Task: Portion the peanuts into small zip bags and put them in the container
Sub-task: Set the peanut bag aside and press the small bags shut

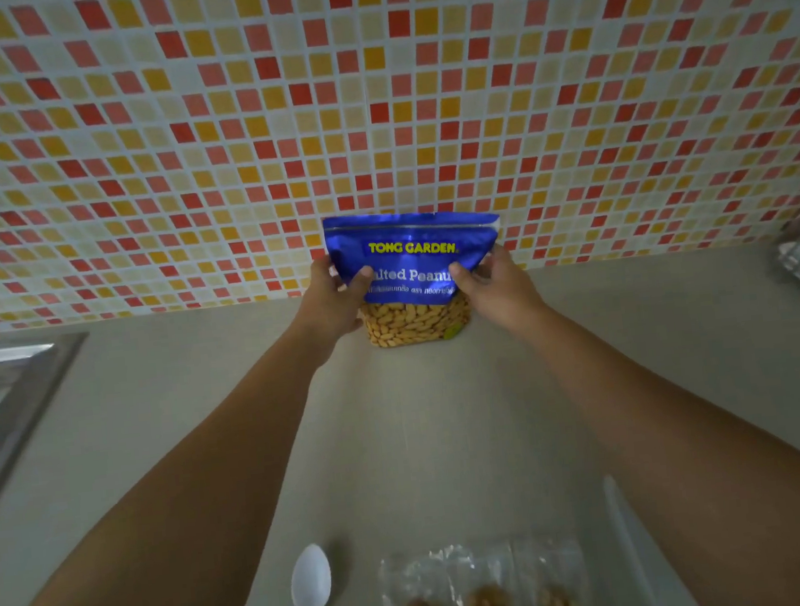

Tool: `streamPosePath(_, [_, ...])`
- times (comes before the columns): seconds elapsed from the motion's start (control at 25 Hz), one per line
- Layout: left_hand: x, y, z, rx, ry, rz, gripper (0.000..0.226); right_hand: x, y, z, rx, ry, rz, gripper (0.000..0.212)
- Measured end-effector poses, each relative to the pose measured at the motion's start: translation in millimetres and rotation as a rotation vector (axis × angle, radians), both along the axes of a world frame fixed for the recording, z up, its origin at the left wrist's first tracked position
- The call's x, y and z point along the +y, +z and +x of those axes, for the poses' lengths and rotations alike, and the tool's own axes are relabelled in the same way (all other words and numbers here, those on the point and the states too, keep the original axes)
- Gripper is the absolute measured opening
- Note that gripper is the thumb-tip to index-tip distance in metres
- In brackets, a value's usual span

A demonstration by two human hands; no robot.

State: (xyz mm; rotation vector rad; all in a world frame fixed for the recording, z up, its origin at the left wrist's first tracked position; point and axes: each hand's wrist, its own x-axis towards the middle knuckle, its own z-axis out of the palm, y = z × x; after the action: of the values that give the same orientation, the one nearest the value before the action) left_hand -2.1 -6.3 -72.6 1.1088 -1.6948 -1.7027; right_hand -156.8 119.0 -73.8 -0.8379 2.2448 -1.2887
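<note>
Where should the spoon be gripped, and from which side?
Probably by the handle, pinched from above on the near side: the spoon lies flat on the counter, bowl pointing away, handle running toward the person and out of frame.

The table (200,397) is a plain grey-beige surface running back to a tiled wall (365,84). A blue peanut bag (413,257) stands upright at the far edge, just before the tiles. At the near edge lie a white plastic spoon (310,588) and, just to its right, clear small zip bags (483,595) holding peanuts. A metal sink (2,384) is set in at the left.
</note>
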Motion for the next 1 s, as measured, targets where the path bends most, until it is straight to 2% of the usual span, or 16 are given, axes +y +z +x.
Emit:
streamPosePath(0.08, [9.6, 0.7, 9.2, -0.036, 0.075, -0.024, 0.075, 14.6, 7.1, 9.9, 0.050, -0.021, 0.091, 0.063])
streamPosePath(0.16, [27.2, -0.9, 25.2, -0.093, 0.125, -0.080, 0.080, 36.8, 9.5, 24.9, 0.081, -0.042, 0.096, 0.066])
streamPosePath(0.28, [67.7, -0.9, 57.8, -0.083, 0.142, -0.051, 0.070, 82.1, 7.4, 62.3, 0.109, -0.028, 0.032, 0.057])
streamPosePath(0.4, [116.7, -7.7, 96.6, -0.080, 0.058, 0.017, 0.056, 129.6, -8.9, 105.3, 0.188, 0.079, 0.037, 0.046])
streamPosePath(0.48, [144.4, -16.6, 122.4, -0.219, -0.046, -0.110, 0.049, 155.0, -23.8, 127.1, 0.244, 0.218, 0.088, 0.036])
streamPosePath(0.56, [160.7, -24.3, 141.5, -0.422, -0.230, -0.365, 0.047, 168.7, -35.5, 140.4, 0.308, 0.363, 0.175, 0.029])
streamPosePath(0.72, [178.7, -42.9, 157.6, -0.728, -0.529, -0.746, 0.042, 168.3, -48.2, 160.9, 0.403, 0.506, 0.249, 0.029])
streamPosePath(0.84, [187.4, -50.3, 159.3, -0.888, -0.508, -0.937, 0.038, 160.5, -53.3, 169.4, 0.425, 0.547, 0.305, 0.036])
streamPosePath(1.0, [187.2, -55.4, 158.9, -0.920, -0.431, -0.973, 0.036, 155.4, -54.9, 171.5, 0.450, 0.528, 0.325, 0.028])
